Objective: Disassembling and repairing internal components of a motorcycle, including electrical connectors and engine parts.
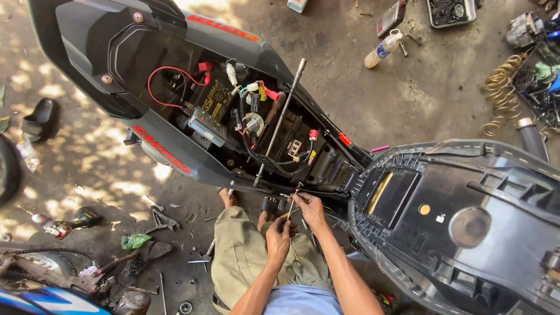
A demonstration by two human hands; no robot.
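I crouch beside a black motorcycle (175,157) whose under-seat bay is open, with a battery (211,100), red wire and coloured connectors showing. My left hand (278,238) is closed around the handle end of a thin screwdriver (293,202). My right hand (309,208) pinches its shaft near the tip, which touches the lower edge of the bike's frame. A long metal rod (280,119) slants across the bay just above my hands.
The black seat (466,221) is flipped open, underside up, at the right. On the dirt ground lie a spray bottle (383,49), a parts tray (450,11), a coiled spring (501,93), a sandal (41,119) and scattered tools (160,220) at the left.
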